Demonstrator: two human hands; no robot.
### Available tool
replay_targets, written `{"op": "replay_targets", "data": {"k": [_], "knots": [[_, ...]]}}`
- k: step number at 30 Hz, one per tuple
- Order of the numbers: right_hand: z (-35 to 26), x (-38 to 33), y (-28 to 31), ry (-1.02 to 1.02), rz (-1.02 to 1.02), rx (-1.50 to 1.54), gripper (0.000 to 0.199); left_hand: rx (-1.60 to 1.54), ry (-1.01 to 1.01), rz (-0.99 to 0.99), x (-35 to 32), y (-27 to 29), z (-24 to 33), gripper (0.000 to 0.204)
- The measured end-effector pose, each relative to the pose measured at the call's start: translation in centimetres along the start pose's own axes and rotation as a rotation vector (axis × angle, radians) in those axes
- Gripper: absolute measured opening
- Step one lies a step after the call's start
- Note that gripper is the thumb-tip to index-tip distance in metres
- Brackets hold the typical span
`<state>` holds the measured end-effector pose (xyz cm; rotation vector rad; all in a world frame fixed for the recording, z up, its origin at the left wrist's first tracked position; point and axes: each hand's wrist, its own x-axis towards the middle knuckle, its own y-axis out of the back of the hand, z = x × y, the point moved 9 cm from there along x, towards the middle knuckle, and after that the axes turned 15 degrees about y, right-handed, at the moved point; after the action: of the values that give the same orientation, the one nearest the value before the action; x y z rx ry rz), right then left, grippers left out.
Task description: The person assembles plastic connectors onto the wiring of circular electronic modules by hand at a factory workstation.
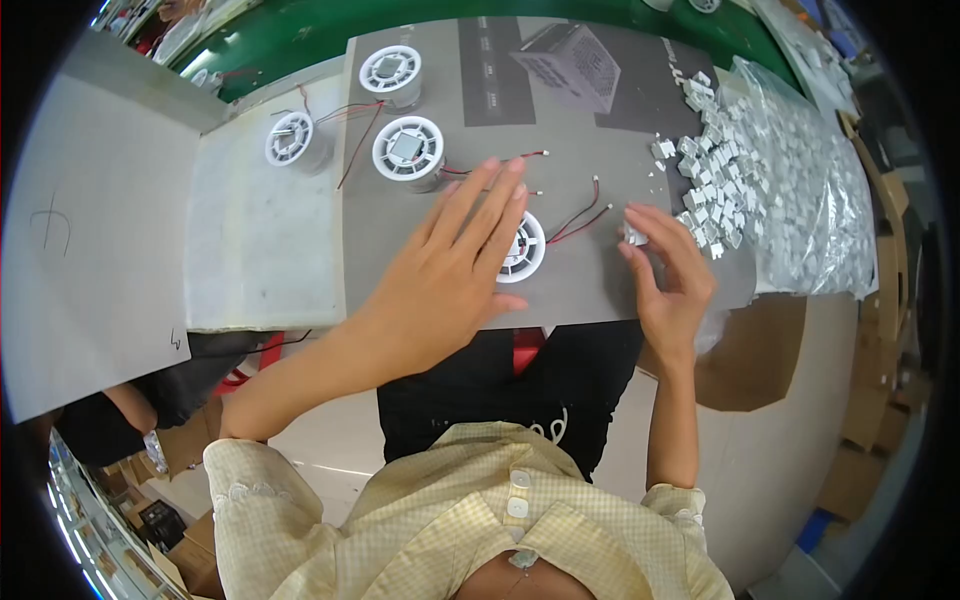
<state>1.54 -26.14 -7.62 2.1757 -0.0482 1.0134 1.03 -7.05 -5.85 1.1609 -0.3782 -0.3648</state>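
Note:
My left hand is stretched out with its fingers straight, reaching over a white round housing with spoked rim and hiding its left part. Whether the palm presses on it I cannot tell. Thin red and black wires with small white plugs run right from that housing. Between the thumb and fingertips of my right hand is a small white block, just left of a heap of similar white blocks. Two more round housings stand behind my left hand: one nearer, one farther.
Another round housing stands on the white board at left. A clear plastic bag of white blocks lies at the right. Grey printed cardboard covers the worktop. A tall white panel rises at far left; a cardboard box sits below right.

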Motion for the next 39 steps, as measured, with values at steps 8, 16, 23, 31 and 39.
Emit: {"op": "replay_targets", "data": {"k": [8, 16, 23, 31, 39], "knots": [[2.5, -2.7, -1.4, -0.518, 0.177, 0.809, 0.04, 0.315, -0.062, 0.009, 3.3, -3.0, 2.8, 0.069], [3.1, -2.8, -1.2, -0.585, 0.226, 1.016, 0.045, -0.235, -0.029, -0.226, 6.7, -3.3, 0.8, 0.042], [3.9, -3.2, 0.5, -0.553, 0.179, 0.481, 0.031, -0.378, -0.08, -0.208, 9.0, -3.2, 0.3, 0.027], [1.6, -1.3, -0.1, -0.222, -0.15, -0.202, 0.033, -0.717, 0.223, -0.48, 10.4, -4.9, -0.8, 0.023], [0.7, 0.4, -0.5, -0.126, -0.224, -0.288, 0.032, -0.999, 0.2, -0.404, 10.9, -4.2, 0.0, 0.021]]}}
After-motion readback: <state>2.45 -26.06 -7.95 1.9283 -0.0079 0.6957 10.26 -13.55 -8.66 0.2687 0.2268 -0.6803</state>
